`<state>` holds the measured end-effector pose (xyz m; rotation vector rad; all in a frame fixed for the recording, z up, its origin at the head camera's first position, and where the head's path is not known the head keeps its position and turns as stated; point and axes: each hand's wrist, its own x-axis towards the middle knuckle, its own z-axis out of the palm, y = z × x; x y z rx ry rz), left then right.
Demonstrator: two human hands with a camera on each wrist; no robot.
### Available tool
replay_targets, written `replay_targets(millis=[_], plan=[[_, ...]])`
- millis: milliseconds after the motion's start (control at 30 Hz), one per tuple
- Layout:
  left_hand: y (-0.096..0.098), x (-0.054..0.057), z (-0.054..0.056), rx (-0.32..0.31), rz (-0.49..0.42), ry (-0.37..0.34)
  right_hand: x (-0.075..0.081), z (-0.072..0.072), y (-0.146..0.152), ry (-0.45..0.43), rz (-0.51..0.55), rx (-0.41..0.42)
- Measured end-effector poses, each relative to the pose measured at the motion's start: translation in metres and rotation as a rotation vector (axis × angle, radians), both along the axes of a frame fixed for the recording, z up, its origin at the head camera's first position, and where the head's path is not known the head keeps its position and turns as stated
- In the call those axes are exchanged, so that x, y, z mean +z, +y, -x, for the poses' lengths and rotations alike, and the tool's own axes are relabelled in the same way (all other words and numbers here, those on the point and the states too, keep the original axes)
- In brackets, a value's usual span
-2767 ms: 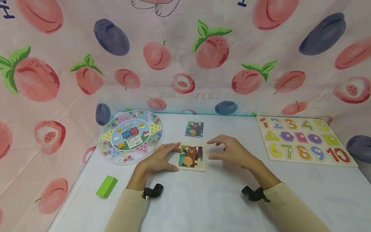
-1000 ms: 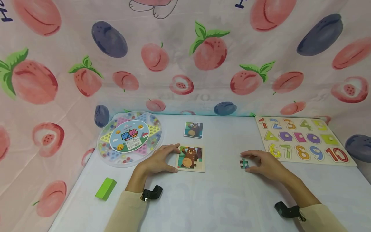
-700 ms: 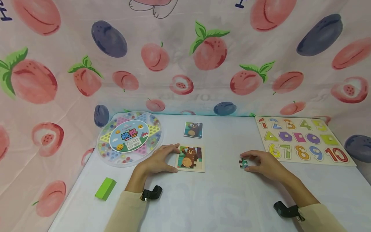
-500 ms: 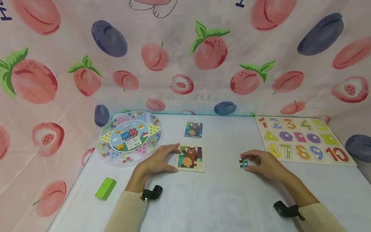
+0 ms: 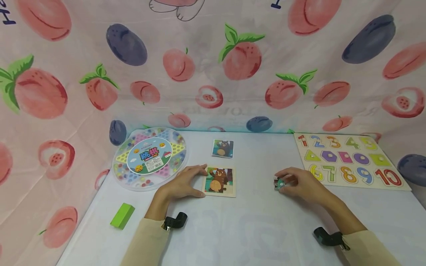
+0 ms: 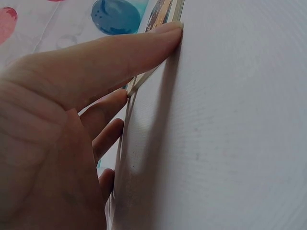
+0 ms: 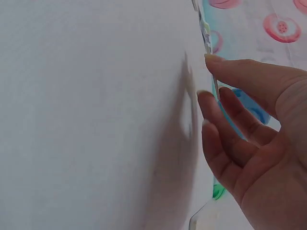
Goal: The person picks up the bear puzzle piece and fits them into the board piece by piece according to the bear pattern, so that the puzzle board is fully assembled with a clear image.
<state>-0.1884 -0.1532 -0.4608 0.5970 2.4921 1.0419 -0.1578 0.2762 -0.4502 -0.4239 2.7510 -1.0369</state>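
In the head view a small wooden jigsaw puzzle [image 5: 219,181] with a bear picture lies flat on the table, a bare wooden spot showing at its lower right. My left hand [image 5: 182,181] holds it by the left side, thumb at the near corner and index finger at the far one. The left wrist view shows the thumb [image 6: 163,40] against the board's edge. Off to the right, my right hand [image 5: 304,184] pinches a teal and brown jigsaw piece [image 5: 279,183] between thumb and fingers. Edge-on, that piece appears thin in the right wrist view.
A bear picture card [image 5: 223,148] lies behind the puzzle. The round marble game board [image 5: 150,157] stands at the back left, with a green block [image 5: 122,216] nearer. A number and shape board [image 5: 352,161] lies at the back right, beyond my right hand.
My right hand has gone from beside the puzzle to the right and taken hold of the jigsaw piece. Just now the piece has tilted a little. The left hand stays at the puzzle.
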Motion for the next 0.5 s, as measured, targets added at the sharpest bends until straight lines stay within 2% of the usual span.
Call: replay_targets(millis=[100, 333, 500], plan=[[0.000, 0.000, 0.000, 0.000, -0.002, -0.001, 0.004, 0.003, -0.003, 0.009, 0.030, -0.003], [-0.001, 0.000, 0.000, -0.002, -0.004, 0.002, 0.006, 0.008, -0.012, 0.087, 0.084, -0.011], [-0.001, -0.001, 0.001, -0.008, -0.001, 0.004, 0.005, 0.010, -0.020, 0.093, 0.101, 0.013]])
